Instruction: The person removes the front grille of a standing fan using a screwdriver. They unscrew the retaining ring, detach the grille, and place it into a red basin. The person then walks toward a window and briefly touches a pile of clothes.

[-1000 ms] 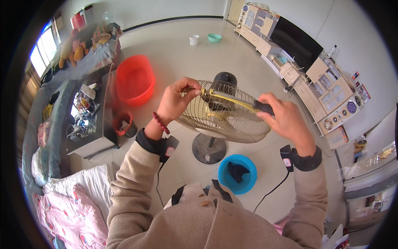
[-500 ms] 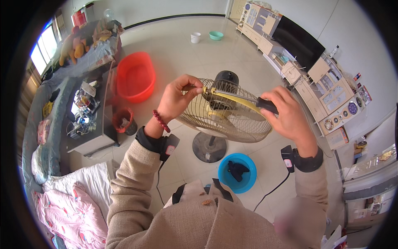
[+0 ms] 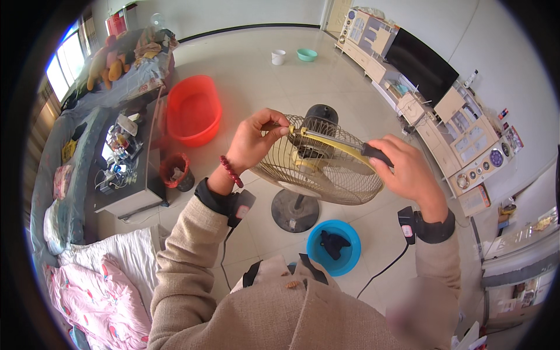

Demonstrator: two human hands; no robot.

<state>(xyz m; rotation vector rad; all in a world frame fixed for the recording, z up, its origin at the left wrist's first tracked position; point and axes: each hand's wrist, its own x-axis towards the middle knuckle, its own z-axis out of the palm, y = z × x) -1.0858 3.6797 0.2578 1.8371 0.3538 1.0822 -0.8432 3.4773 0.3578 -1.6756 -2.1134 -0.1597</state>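
Note:
A standing fan (image 3: 350, 185) with a wire cage and a yellow rim is tilted in front of me, its round dark base (image 3: 296, 211) on the floor. With thumb and fingers closed, my left hand (image 3: 248, 140) pinches the small yellow clip (image 3: 292, 130) on the rim; a red bead bracelet circles that wrist. My right hand (image 3: 408, 175) is wrapped round the black handle of a screwdriver (image 3: 378, 154). The screwdriver's metal shaft runs left along the rim, its end at the clip. Whether the tip sits in a screw is too small to tell.
Below the fan stands a blue basin (image 3: 350, 256) with dark cloth in it. A red tub (image 3: 195, 111) and a lined bin (image 3: 185, 182) stand left, by a cluttered table (image 3: 137, 198). Cables hang from both wrist straps. A television cabinet (image 3: 434, 131) lines the right wall.
The whole view has shifted slightly, so the fan and hands appear a little lower. The grip of both hands and the screwdriver's place along the rim look much the same.

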